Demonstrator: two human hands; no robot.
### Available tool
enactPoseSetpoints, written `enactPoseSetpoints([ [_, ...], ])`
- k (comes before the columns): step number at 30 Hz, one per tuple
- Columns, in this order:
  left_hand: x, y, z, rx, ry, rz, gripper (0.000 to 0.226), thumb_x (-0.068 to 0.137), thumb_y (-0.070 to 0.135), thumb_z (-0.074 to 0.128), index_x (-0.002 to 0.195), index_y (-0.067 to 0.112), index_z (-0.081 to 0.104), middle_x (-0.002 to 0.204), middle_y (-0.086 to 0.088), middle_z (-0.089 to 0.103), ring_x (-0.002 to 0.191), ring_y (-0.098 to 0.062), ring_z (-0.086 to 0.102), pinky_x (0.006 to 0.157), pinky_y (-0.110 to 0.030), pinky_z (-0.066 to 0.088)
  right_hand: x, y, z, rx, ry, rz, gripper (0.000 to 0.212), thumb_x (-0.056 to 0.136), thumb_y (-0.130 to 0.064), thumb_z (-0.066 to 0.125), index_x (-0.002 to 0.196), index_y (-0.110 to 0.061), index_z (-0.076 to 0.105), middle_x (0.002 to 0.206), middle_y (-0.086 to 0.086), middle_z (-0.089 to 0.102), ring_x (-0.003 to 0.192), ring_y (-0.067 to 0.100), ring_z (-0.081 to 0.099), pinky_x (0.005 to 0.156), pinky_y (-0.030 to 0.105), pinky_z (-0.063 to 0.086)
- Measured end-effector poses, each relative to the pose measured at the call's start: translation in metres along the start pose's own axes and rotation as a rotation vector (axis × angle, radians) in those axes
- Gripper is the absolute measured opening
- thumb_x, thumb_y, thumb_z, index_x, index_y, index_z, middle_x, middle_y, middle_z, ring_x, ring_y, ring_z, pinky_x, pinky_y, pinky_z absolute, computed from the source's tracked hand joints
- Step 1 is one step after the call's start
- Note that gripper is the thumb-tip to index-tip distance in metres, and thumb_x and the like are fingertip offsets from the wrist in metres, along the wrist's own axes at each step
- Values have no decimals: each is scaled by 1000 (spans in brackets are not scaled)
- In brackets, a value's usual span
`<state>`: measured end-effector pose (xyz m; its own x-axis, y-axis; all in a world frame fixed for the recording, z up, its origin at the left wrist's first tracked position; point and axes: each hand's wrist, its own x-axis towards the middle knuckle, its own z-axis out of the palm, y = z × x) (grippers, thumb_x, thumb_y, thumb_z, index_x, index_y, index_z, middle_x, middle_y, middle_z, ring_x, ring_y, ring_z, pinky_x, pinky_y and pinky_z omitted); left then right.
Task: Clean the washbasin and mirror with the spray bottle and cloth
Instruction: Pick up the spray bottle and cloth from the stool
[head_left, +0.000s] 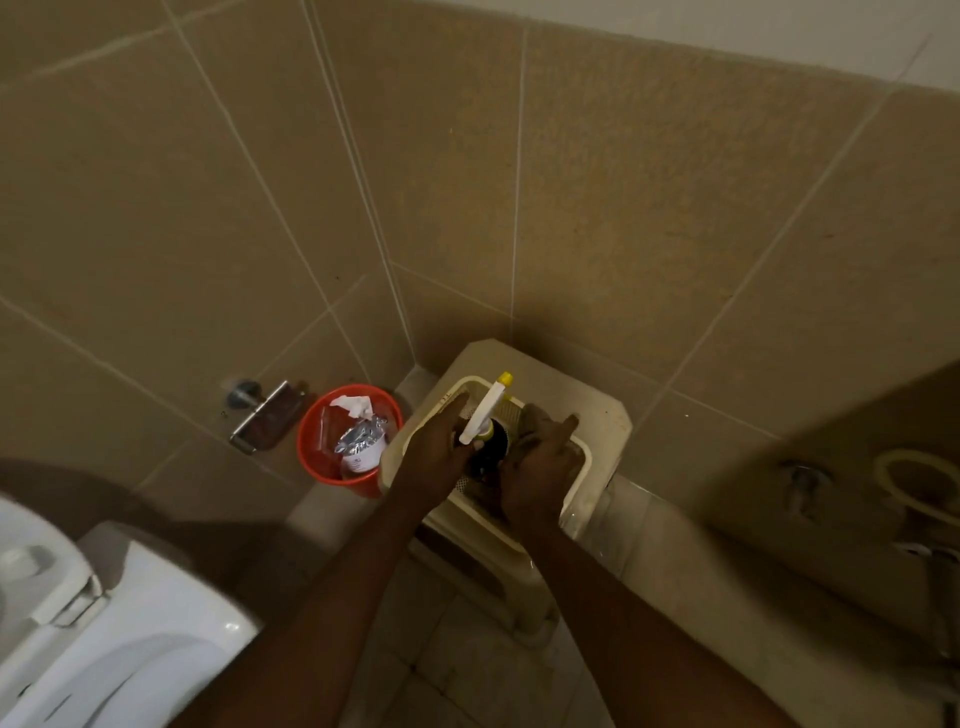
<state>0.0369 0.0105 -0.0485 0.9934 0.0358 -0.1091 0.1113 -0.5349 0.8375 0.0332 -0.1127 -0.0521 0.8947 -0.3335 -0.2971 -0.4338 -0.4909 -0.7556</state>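
A spray bottle (487, 415) with a white trigger head, yellow nozzle and dark body stands in a cream plastic basket (577, 467). My left hand (439, 449) grips the bottle at its neck, just under the trigger. My right hand (540, 470) is in the basket to the right of the bottle, fingers curled over a grey-brown cloth (532, 415) that is mostly hidden beneath them. The bottle's lower body is hidden between my hands. No washbasin or mirror is in view.
The basket sits on a cream plastic stool (597, 400) in the tiled corner. A red waste bin (317, 457) holding rubbish stands left of it, with a metal paper holder (262, 415) on the wall. A white toilet (104, 623) fills the lower left. A hose (904, 483) hangs at right.
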Motion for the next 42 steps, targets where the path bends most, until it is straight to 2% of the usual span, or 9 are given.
enactPoseSetpoints([
  [6, 15, 3, -2, 153, -67, 223, 32, 72, 32, 67, 83, 2, 66, 83, -14, 66, 79, -20, 56, 75, -38, 46, 1, 6, 16, 200, 204, 102, 60, 88, -10, 61, 140, -2, 34, 135, 22, 45, 122, 38, 47, 97, 41, 39],
  [10, 25, -8, -6, 54, -127, 66, 58, 63, 42, 82, 105, 12, 57, 88, 0, 65, 82, -18, 63, 72, -36, 51, -5, 5, 27, 191, 228, 78, 55, 85, -12, 65, 136, -9, 45, 128, 24, 45, 115, 37, 47, 93, 40, 41],
  [14, 32, -16, -4, -1, -145, 119, 91, 59, 46, 84, 133, 13, 42, 73, 11, 56, 66, -1, 54, 65, -21, 45, -13, 5, 41, 162, 275, -30, 50, 86, -10, 60, 134, -18, 51, 124, 24, 50, 112, 40, 49, 91, 48, 44],
  [20, 33, -23, 2, 29, -32, 189, 76, 64, 49, 79, 124, 9, 53, 99, -5, 61, 91, -20, 61, 81, -36, 51, -13, 28, 31, -10, 152, -112, 57, 85, -19, 53, 140, -31, 42, 132, 22, 41, 113, 41, 47, 92, 48, 45],
  [26, 29, -10, 4, -94, 124, 137, 46, 74, 35, 72, 114, 29, 50, 91, 9, 59, 79, 4, 57, 73, -18, 49, -8, 12, 52, -205, 135, 9, 52, 87, -36, 63, 135, -31, 44, 139, 13, 41, 122, 36, 41, 98, 48, 39],
  [31, 23, 11, -13, -103, 215, 184, 51, 77, 36, 66, 120, 11, 54, 101, 4, 63, 90, -6, 61, 80, -22, 49, 8, 18, 19, 46, -56, -69, 47, 75, -31, 68, 120, -25, 56, 122, 10, 54, 108, 30, 53, 90, 42, 49],
  [35, 18, 41, -30, -149, 221, 192, 52, 79, 32, 64, 121, 3, 56, 96, 7, 61, 86, 11, 59, 76, -4, 42, 8, 6, -13, 243, 29, -119, 41, 84, 5, 45, 116, -15, 61, 110, 10, 61, 94, 20, 55, 73, 13, 42],
  [39, 8, 87, -47, -191, 173, 190, 49, 76, 37, 65, 113, 6, 59, 92, 7, 61, 86, -2, 61, 76, -11, 44, 5, -23, -51, 304, 23, -222, 42, 78, -13, 39, 113, -21, 60, 105, 9, 64, 97, 28, 60, 84, 44, 51],
  [42, 2, 130, -63, -196, 164, 249, 42, 74, 45, 65, 99, 10, 61, 84, -6, 63, 77, -19, 62, 71, -32, 48, 0, -61, -94, 390, 39, -295, 32, 81, -14, 45, 105, -28, 62, 100, 5, 67, 92, 24, 63, 80, 49, 53],
])
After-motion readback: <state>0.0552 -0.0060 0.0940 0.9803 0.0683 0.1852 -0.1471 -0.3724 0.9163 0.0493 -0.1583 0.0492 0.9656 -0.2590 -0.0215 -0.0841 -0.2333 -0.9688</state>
